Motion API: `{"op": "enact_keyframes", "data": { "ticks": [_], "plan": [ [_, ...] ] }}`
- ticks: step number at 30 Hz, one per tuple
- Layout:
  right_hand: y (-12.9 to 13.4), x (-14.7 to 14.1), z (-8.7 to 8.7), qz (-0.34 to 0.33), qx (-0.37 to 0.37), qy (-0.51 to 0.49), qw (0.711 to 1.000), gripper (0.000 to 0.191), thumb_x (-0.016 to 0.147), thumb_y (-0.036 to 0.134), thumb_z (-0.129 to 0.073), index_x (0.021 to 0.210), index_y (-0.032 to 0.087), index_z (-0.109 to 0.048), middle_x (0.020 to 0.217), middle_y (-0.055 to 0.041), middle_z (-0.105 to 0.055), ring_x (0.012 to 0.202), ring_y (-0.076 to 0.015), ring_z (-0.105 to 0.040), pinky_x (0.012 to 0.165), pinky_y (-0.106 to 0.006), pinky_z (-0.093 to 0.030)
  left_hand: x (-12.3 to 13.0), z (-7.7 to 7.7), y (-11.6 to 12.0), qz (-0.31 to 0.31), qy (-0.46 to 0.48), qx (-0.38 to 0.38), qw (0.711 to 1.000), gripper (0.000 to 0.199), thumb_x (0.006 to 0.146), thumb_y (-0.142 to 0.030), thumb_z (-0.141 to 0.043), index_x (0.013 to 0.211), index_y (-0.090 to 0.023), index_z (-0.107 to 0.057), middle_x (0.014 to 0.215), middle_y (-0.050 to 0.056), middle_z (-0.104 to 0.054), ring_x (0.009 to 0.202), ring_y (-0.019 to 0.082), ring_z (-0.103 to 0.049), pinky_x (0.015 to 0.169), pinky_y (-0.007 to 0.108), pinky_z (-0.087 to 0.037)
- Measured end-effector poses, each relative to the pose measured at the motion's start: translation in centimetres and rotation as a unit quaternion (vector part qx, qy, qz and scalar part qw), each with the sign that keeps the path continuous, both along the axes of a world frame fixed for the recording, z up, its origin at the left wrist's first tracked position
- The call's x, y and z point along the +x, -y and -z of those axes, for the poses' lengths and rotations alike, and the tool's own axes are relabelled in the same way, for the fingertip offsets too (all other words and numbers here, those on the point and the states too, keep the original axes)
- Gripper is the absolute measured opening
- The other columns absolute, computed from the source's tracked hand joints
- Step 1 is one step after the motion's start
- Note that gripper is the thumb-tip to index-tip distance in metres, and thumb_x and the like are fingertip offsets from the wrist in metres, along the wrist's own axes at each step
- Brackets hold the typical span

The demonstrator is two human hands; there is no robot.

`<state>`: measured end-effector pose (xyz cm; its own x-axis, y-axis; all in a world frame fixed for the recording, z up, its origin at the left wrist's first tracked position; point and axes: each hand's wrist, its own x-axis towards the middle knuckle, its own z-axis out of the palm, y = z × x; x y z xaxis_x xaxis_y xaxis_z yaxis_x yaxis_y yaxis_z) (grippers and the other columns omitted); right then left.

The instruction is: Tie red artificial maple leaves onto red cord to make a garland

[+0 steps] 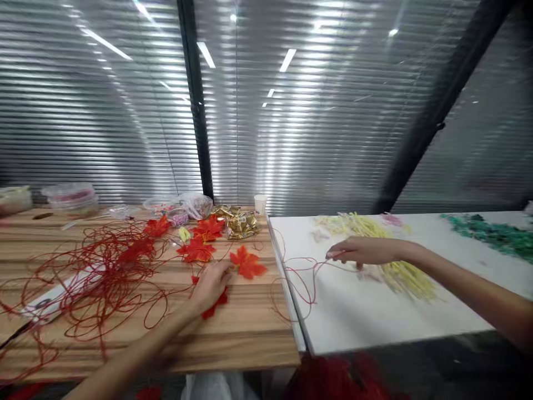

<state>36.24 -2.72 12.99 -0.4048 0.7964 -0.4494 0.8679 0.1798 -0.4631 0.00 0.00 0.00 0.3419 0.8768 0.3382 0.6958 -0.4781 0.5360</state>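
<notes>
My left hand [213, 284] is over the wooden table, its fingers pinched at the stem side of an orange-red maple leaf [248, 263]. Under and beside that hand lies a darker red leaf [216, 304], partly covered. My right hand [353, 250] is above the white table, fingers closed on a thin red cord [315, 272] that loops down across the gap between the tables. More red leaves [196, 250] lie behind my left hand. A big tangle of red cord [120, 272] spreads over the left side of the wooden table.
A white power strip [62, 294] lies under the tangle. Gold packets [241, 224], a paper cup [260, 204] and plastic tubs [70, 197] stand along the back. Yellow strands [406, 278] and green material [491, 236] lie on the white table [345, 328].
</notes>
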Motion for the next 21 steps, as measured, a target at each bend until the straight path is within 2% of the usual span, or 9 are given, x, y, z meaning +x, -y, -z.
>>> {"op": "enact_keyframes", "data": {
  "ticks": [3, 6, 9, 12, 15, 17, 19, 21],
  "plan": [
    [0.2, -0.8, 0.5, 0.013, 0.034, -0.032, 0.999, 0.055, 0.079, 0.057, -0.034, 0.105, 0.016, -0.061, 0.107, -0.011, -0.059, 0.092, -0.0239, -0.056, 0.073, -0.03, -0.045, -0.3, -1.6, 1.9, 0.026, 0.029, -0.027, 0.999, 0.019, 0.077, -0.02, -0.047, 0.085, -0.018, -0.065, 0.084, 0.006, -0.068, 0.078, 0.018, -0.059, 0.07, 0.027, -0.044],
    [0.1, -2.2, 0.7, 0.002, 0.057, -0.098, 0.994, 0.054, 0.081, 0.055, -0.032, 0.095, 0.014, -0.064, 0.099, -0.0113, -0.062, 0.089, -0.022, -0.057, 0.074, -0.029, -0.044, -0.8, -4.3, 3.7, 0.031, 0.065, -0.036, 0.997, 0.018, 0.077, -0.026, -0.049, 0.083, -0.018, -0.065, 0.079, 0.005, -0.067, 0.073, 0.016, -0.06, 0.064, 0.024, -0.044],
    [-0.6, -4.3, 0.9, -0.024, 0.069, -0.164, 0.984, 0.052, 0.081, 0.054, -0.034, 0.075, 0.012, -0.064, 0.08, -0.0101, -0.065, 0.078, -0.0187, -0.059, 0.071, -0.028, -0.043, -1.2, -7.4, 4.9, -0.013, 0.117, -0.022, 0.993, 0.018, 0.074, -0.03, -0.055, 0.084, -0.018, -0.065, 0.068, 0.003, -0.065, 0.063, 0.014, -0.058, 0.06, 0.023, -0.043],
    [-2.0, -6.7, 1.8, -0.025, 0.068, -0.246, 0.966, 0.052, 0.08, 0.055, -0.036, 0.064, 0.012, -0.06, 0.063, -0.0065, -0.061, 0.061, -0.014, -0.057, 0.062, -0.026, -0.042, -1.4, -9.2, 4.9, -0.053, 0.23, -0.039, 0.971, 0.023, 0.073, -0.032, -0.057, 0.091, -0.018, -0.062, 0.061, 0.0, -0.061, 0.058, 0.012, -0.056, 0.059, 0.022, -0.043],
    [-3.9, -8.9, 3.6, 0.014, 0.072, -0.322, 0.944, 0.053, 0.079, 0.058, -0.036, 0.06, 0.013, -0.056, 0.051, -0.0023, -0.055, 0.045, -0.0092, -0.049, 0.048, -0.023, -0.036, -1.1, -9.1, 4.0, -0.076, 0.377, -0.097, 0.918, 0.028, 0.07, -0.031, -0.061, 0.094, -0.017, -0.06, 0.06, -0.002, -0.057, 0.055, 0.01, -0.054, 0.056, 0.02, -0.042],
    [-5.3, -10.1, 5.0, 0.053, 0.075, -0.373, 0.923, 0.053, 0.079, 0.058, -0.035, 0.059, 0.013, -0.055, 0.045, 0.0002, -0.05, 0.038, -0.0067, -0.041, 0.042, -0.021, -0.03, -0.8, -8.4, 3.0, -0.075, 0.476, -0.158, 0.862, 0.031, 0.066, -0.029, -0.065, 0.094, -0.016, -0.059, 0.062, -0.002, -0.057, 0.052, 0.008, -0.053, 0.052, 0.019, -0.042],
    [-6.6, -11.1, 6.3, 0.088, 0.072, -0.412, 0.904, 0.053, 0.08, 0.057, -0.036, 0.058, 0.013, -0.055, 0.041, 0.0016, -0.047, 0.037, -0.0059, -0.038, 0.04, -0.02, -0.026, -0.5, -7.6, 1.9, -0.068, 0.555, -0.206, 0.803, 0.033, 0.063, -0.024, -0.066, 0.093, -0.015, -0.057, 0.064, -0.002, -0.056, 0.05, 0.007, -0.052, 0.049, 0.018, -0.041],
    [-7.7, -12.0, 7.6, 0.106, 0.056, -0.455, 0.882, 0.052, 0.08, 0.057, -0.037, 0.058, 0.014, -0.056, 0.037, 0.0039, -0.041, 0.036, -0.0059, -0.038, 0.041, -0.02, -0.027, -0.1, -7.0, 0.5, -0.071, 0.605, -0.215, 0.763, 0.031, 0.061, -0.018, -0.065, 0.09, -0.015, -0.056, 0.066, -0.002, -0.056, 0.049, 0.007, -0.052, 0.048, 0.018, -0.042]
  ]
}}
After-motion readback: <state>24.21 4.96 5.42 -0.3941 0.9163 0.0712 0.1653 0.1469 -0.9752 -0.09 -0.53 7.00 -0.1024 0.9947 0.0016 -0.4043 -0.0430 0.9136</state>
